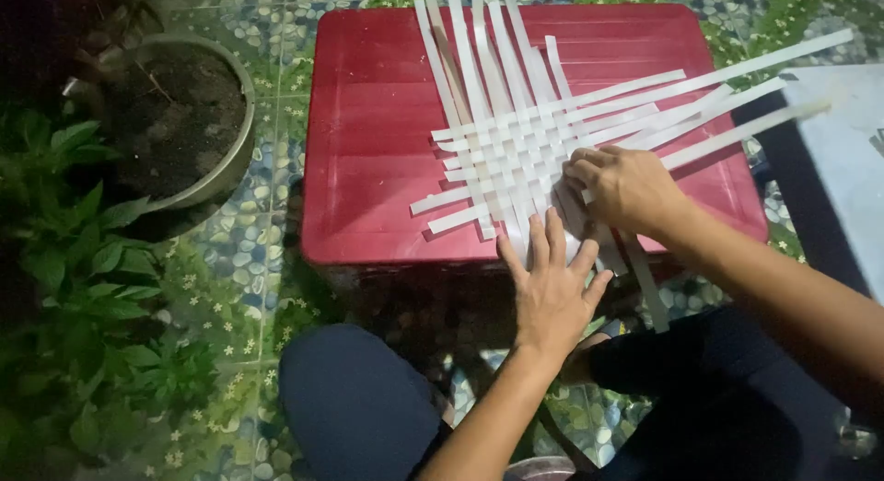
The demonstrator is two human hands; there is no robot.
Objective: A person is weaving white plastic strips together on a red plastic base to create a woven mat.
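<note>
A mat of white strips (516, 145) woven over and under each other lies on a red plastic box lid (368, 150). Long loose strip ends (755, 67) fan out to the upper right and past the far edge. My left hand (551, 283) lies flat with fingers spread on the mat's near edge, pressing it down. My right hand (622, 186) rests on the mat's right side, fingers curled and pinching a white strip there. Which strip it holds is partly hidden by the fingers.
A round pot of dark soil (180, 122) stands left of the box, with green leafy plants (83, 260) beside it. A pale grey surface (847, 159) is at the right edge. My knees in dark trousers (359, 398) are below, over a pebble-pattern floor (258, 232).
</note>
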